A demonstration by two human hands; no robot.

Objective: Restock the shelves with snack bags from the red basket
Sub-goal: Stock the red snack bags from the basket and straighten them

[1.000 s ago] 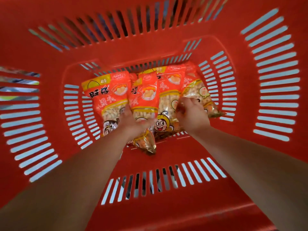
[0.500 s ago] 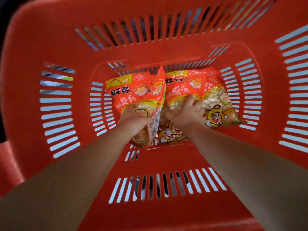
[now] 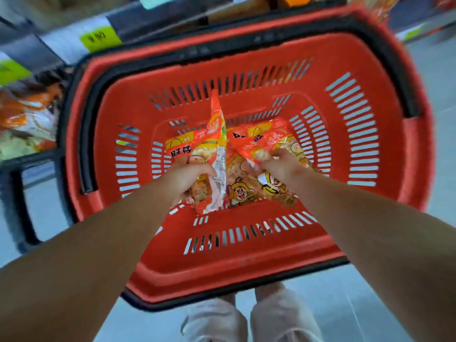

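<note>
The red basket (image 3: 246, 265) with slotted walls fills the middle of the view. Several orange-red snack bags lie on its floor. My left hand (image 3: 190, 176) grips two bags at once: one (image 3: 218, 154) stands on edge, and a flatter one (image 3: 180, 144) lies beside it to the left. My right hand (image 3: 281, 166) grips another orange snack bag (image 3: 256, 141) by its middle and lifts it off the pile. A further bag with a cartoon face (image 3: 240, 193) lies loose between my hands.
Shelves (image 3: 74, 43) with yellow-green price tags and blurred snack packs (image 3: 27, 119) stand at the back left. A black frame (image 3: 14, 169) runs along the left. Grey floor and my pale trouser legs (image 3: 246, 319) show below the basket.
Both hands have lifted their bags up off the basket floor. The left-hand bag has turned on edge. The camera has pulled back and up, so the basket's rim and the shelves now show.
</note>
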